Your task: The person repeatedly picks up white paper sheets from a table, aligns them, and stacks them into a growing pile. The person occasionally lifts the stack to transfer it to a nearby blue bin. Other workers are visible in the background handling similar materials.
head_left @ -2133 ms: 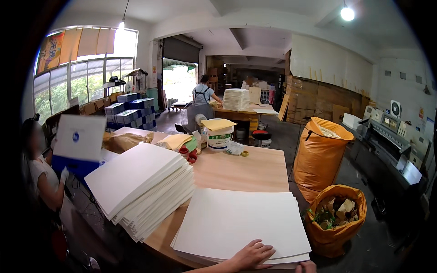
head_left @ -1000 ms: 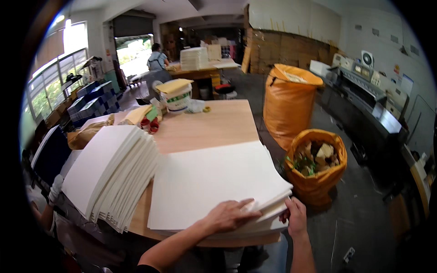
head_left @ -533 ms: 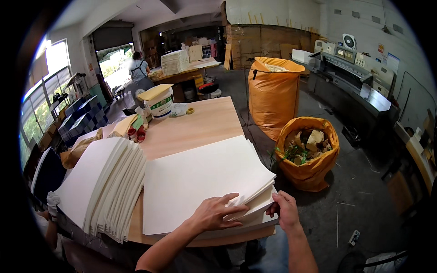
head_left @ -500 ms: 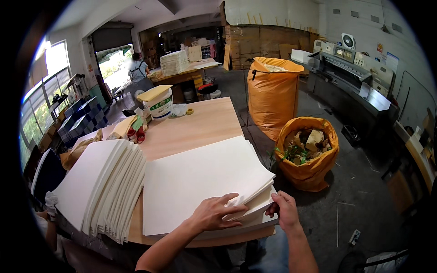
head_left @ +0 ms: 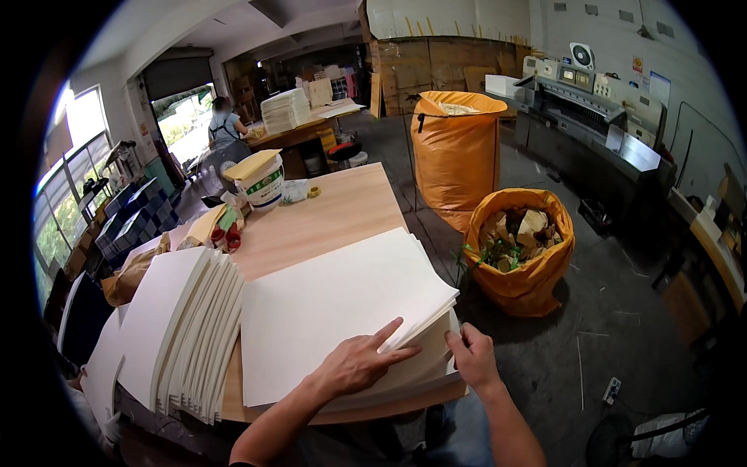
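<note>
- Grey floor (head_left: 591, 350) spreads right, beneath a tall orange sack (head_left: 457, 152).
- Wooden table (head_left: 327, 210) runs near to far.
- White sheets (head_left: 327, 311) lie at its near end, long axis left-right, right end slightly farther, near-right corner lifted.
- Left hand (head_left: 362, 362): half-open, fingers spread against that corner.
- Right hand (head_left: 476, 359): curled, thumb at the sheets' edge; grip unclear.

The paper sheets (head_left: 334, 307) are smooth and matt; the fanned stack (head_left: 159, 319) shows the same matt paper finish; the tabletop (head_left: 327, 210) is pale grained wood, smooth, with a low sheen; the tall sack (head_left: 457, 163) and the open sack (head_left: 521, 289) appear to be creased plastic, slightly glossy; the bucket (head_left: 264, 187) is smooth plastic; the machine plate (head_left: 636, 149) is bright, reflective metal; the floor (head_left: 615, 311) is hard, matt and scuffed.
</note>
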The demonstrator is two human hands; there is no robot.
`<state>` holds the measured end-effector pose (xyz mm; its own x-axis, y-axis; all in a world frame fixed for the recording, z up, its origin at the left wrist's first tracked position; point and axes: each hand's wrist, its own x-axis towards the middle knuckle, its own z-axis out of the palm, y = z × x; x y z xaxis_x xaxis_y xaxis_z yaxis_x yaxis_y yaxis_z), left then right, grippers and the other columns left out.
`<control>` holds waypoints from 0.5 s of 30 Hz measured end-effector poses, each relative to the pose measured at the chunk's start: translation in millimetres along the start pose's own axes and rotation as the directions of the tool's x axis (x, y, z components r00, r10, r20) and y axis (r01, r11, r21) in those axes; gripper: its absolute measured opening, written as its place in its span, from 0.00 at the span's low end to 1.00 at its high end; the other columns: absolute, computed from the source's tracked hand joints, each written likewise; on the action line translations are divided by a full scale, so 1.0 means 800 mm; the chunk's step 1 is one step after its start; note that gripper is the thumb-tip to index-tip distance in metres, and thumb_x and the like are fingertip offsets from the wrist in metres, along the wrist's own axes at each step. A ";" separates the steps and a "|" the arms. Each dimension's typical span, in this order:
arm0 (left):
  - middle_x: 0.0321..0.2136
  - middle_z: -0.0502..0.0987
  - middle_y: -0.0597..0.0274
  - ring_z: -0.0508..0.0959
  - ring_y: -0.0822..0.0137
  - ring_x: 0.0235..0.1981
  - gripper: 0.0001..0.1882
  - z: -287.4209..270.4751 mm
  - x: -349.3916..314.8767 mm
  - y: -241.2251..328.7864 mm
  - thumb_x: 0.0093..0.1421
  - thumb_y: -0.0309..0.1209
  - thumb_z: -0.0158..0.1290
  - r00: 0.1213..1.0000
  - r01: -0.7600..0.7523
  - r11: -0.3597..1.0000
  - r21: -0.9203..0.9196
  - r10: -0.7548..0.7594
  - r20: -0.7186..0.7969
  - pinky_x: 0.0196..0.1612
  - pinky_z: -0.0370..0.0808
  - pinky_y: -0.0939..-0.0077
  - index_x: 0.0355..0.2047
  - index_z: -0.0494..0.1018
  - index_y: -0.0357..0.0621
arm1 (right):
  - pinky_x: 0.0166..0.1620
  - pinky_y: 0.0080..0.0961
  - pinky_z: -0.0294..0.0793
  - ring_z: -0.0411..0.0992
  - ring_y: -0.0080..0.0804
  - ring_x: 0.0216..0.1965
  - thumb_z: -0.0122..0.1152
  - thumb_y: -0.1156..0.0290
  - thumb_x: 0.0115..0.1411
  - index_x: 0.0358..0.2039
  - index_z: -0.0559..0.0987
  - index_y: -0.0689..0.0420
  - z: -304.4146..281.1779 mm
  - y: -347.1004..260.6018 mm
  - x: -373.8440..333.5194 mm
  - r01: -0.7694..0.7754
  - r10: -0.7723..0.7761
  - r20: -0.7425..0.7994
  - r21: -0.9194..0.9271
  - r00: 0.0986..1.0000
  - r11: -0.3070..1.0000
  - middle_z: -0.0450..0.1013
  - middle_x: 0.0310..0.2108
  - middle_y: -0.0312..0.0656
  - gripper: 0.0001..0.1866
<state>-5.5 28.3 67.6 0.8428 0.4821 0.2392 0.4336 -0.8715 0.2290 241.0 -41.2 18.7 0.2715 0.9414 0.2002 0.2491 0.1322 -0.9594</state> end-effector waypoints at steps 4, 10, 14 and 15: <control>0.60 0.67 0.52 0.81 0.51 0.39 0.21 0.003 -0.009 0.000 0.55 0.35 0.63 1.000 -0.022 1.000 0.018 0.022 -0.016 0.41 0.80 0.63 0.50 0.74 0.64 | 0.20 0.21 0.65 0.71 0.26 0.17 0.53 0.66 0.67 0.20 0.67 0.53 -0.004 -0.017 0.010 -0.296 0.236 0.179 0.565 0.955 0.770 0.67 0.14 0.35 0.17; 0.54 0.72 0.59 0.81 0.56 0.40 0.22 0.006 -0.006 0.010 0.48 0.45 0.70 0.991 0.021 0.999 -0.028 -0.024 -0.132 0.41 0.80 0.66 0.44 0.78 0.63 | 0.20 0.21 0.65 0.72 0.28 0.17 0.53 0.66 0.68 0.20 0.68 0.54 0.001 -0.019 0.008 -0.283 0.236 0.159 0.616 0.959 0.735 0.68 0.14 0.36 0.17; 0.54 0.73 0.57 0.82 0.56 0.39 0.22 0.003 -0.006 0.005 0.50 0.43 0.68 0.992 0.008 0.998 -0.067 -0.016 -0.123 0.40 0.80 0.65 0.47 0.78 0.65 | 0.19 0.21 0.65 0.71 0.27 0.16 0.53 0.65 0.68 0.20 0.68 0.54 -0.003 -0.017 0.005 -0.273 0.222 0.159 0.591 0.962 0.759 0.67 0.14 0.36 0.18; 0.54 0.73 0.55 0.82 0.54 0.38 0.22 0.001 -0.006 0.005 0.53 0.42 0.66 0.992 -0.010 0.997 -0.074 0.001 -0.125 0.39 0.80 0.64 0.49 0.76 0.66 | 0.19 0.20 0.65 0.71 0.26 0.16 0.54 0.65 0.67 0.20 0.68 0.54 -0.003 -0.017 0.004 -0.259 0.213 0.149 0.599 0.966 0.758 0.67 0.14 0.35 0.18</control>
<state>-7.9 22.5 66.3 0.7964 0.4890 0.3558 0.4005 -0.8673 0.2956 241.1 -40.6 33.4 0.1767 0.9834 -0.0403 -0.4384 0.0420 -0.8978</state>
